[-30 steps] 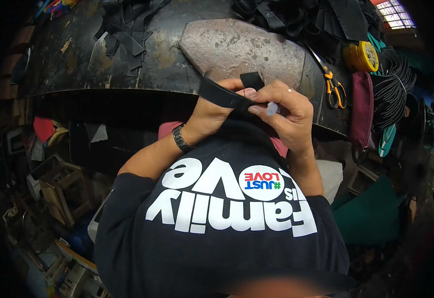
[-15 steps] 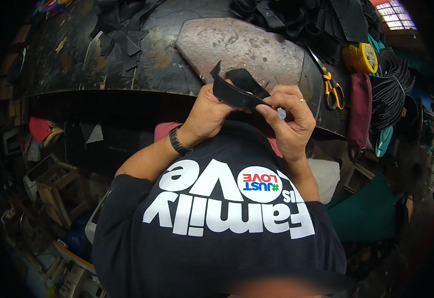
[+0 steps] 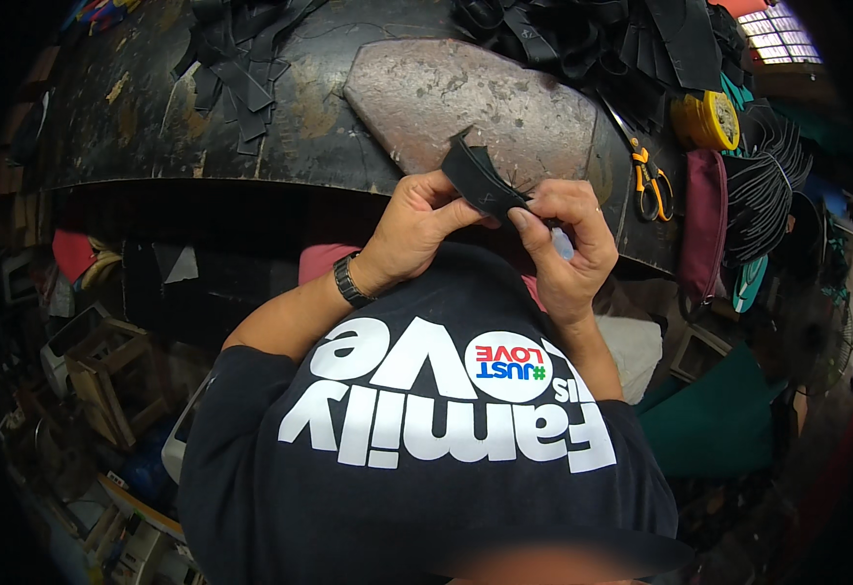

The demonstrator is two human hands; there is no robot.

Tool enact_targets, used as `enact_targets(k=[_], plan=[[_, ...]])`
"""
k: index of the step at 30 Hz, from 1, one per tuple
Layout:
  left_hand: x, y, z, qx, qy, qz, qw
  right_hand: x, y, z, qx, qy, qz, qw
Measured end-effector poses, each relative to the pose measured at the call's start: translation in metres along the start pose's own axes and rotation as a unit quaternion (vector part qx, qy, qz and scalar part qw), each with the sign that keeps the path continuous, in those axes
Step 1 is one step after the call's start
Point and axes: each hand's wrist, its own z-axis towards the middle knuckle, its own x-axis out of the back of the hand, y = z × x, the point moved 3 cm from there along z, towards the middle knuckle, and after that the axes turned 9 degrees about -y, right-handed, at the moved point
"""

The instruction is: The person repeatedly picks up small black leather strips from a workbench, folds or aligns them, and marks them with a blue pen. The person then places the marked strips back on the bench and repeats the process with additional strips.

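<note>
A short black strip of fabric-like material is folded back on itself above the table's near edge, with small pale marks on its face. My left hand, with a dark watch on its wrist, pinches the strip's left part between thumb and fingers. At the strip's right end my right hand is closed, thumb and forefinger on the edge. Tucked in the right palm is a pale bluish, translucent object, mostly hidden by the fingers; its kind is unclear.
Behind the hands lies a worn stone-like slab on the black table. Orange-handled scissors, a yellow tub, a maroon pouch and bundled black cords sit right. Black strips are heaped at the back left.
The strip has tilted and its fold has closed up, its left end moving right. My left fingers have shifted along it. The pale object in my right hand shows more.
</note>
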Motion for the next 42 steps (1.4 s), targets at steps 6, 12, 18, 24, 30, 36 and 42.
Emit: enact_targets(k=[6, 12, 18, 24, 30, 36, 42], plan=[[-0.001, 0.0, 0.0, -0.01, -0.003, 0.014, 1.0, -0.001, 0.0, -0.002, -0.002, 0.0, 0.001, 1.0], [0.002, 0.001, 0.0, -0.013, -0.007, 0.053, 0.998, -0.002, 0.001, 0.001, 0.02, 0.014, 0.0, 1.0], [0.001, 0.007, -0.001, -0.03, -0.023, 0.105, 0.994, -0.003, -0.002, 0.002, 0.039, 0.007, -0.036, 0.999], [-0.002, 0.012, -0.003, -0.055, -0.054, 0.099, 0.992, -0.006, -0.007, 0.001, 0.076, -0.007, -0.087, 0.993], [0.006, 0.006, -0.001, -0.057, -0.039, 0.095, 0.993, -0.013, -0.007, 0.0, 0.101, -0.016, -0.094, 0.99], [0.01, 0.004, -0.001, -0.063, -0.05, 0.083, 0.993, -0.014, -0.008, -0.001, 0.133, -0.02, -0.133, 0.982], [0.012, 0.005, 0.0, -0.057, -0.049, 0.089, 0.993, -0.015, -0.008, -0.001, 0.133, -0.024, -0.133, 0.982]])
